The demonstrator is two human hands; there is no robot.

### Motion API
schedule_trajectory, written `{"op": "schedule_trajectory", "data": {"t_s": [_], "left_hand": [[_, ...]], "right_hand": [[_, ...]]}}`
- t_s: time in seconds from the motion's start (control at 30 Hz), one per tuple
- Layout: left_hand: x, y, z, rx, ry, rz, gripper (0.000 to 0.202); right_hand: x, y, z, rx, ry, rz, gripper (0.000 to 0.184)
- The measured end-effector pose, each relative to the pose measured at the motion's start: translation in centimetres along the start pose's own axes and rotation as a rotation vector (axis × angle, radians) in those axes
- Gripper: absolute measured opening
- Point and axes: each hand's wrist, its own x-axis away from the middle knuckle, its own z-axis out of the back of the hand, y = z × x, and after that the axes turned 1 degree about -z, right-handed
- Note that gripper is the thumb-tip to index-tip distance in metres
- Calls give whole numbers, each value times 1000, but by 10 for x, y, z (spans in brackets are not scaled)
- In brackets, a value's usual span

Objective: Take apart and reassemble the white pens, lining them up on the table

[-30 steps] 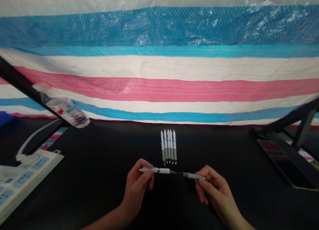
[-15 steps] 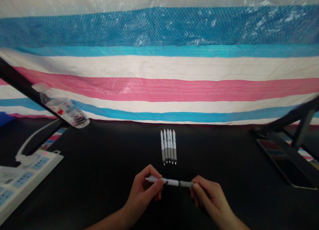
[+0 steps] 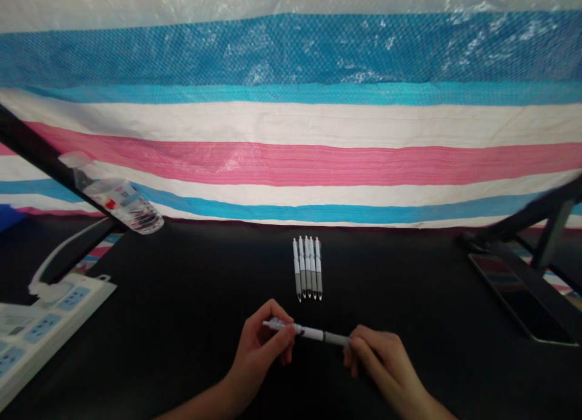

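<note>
Between my two hands a white pen [image 3: 313, 333] with a grey grip lies almost level above the black table. My left hand [image 3: 267, 341] pinches its clip end between thumb and fingers, with the push button poking out to the left. At the other end my right hand [image 3: 379, 356] has its thumb and fingers closed on the grey grip, hiding the tip. Just beyond the hands, several similar white and grey pens [image 3: 308, 268] lie side by side in a row on the table, tips toward me.
A white power strip [image 3: 59, 323] with a plugged-in cable is at the left. Behind it a water bottle [image 3: 122, 205] appears tilted near a black bar. On the right a phone [image 3: 518, 299] lies by a black stand [image 3: 541, 220]. A striped plastic sheet [image 3: 291, 165] hangs behind the table [image 3: 204, 274].
The held pen has shifted slightly left, its grip end dipping a little lower. Both hands keep their hold, and the row of pens is unmoved.
</note>
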Motion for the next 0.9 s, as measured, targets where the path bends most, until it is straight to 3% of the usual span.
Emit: {"op": "schedule_trajectory", "data": {"t_s": [0.2,0.33,0.5,0.63,0.9], "left_hand": [[1,2,-1,-20,14,3,34],[0,2,-1,-21,11,4,35],[0,2,-2,-21,4,-4,35],[1,5,-3,-37,-35,1,37],[0,6,-1,-132,-92,-73,35]], "right_hand": [[1,5,-3,-3,59,-10,30],[2,4,0,107,-55,62,40],[1,0,2,134,-73,33,30],[1,-3,3,198,-89,69,46],[0,-1,3,4,-101,-95,64]]}}
